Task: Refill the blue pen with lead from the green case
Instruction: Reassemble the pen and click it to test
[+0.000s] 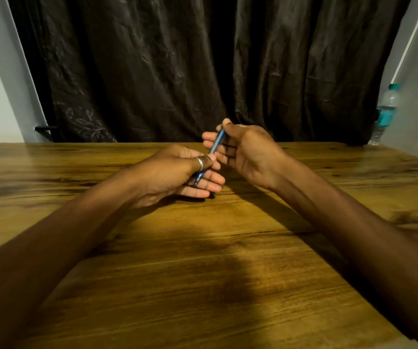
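The blue pen (216, 142) runs slantwise between both hands, a little above the wooden table (202, 248). My right hand (248, 152) pinches its upper end between thumb and fingers. My left hand (175, 175), with a silver ring on one finger, holds the lower end, where a darker tip section shows between the fingers. The middle of the pen is partly hidden by my fingers. No green case is in view.
A dark curtain (202, 66) hangs behind the table's far edge. A clear water bottle (385, 113) with a teal cap stands at the far right corner by the wall. My two forearms cross the near part of the table.
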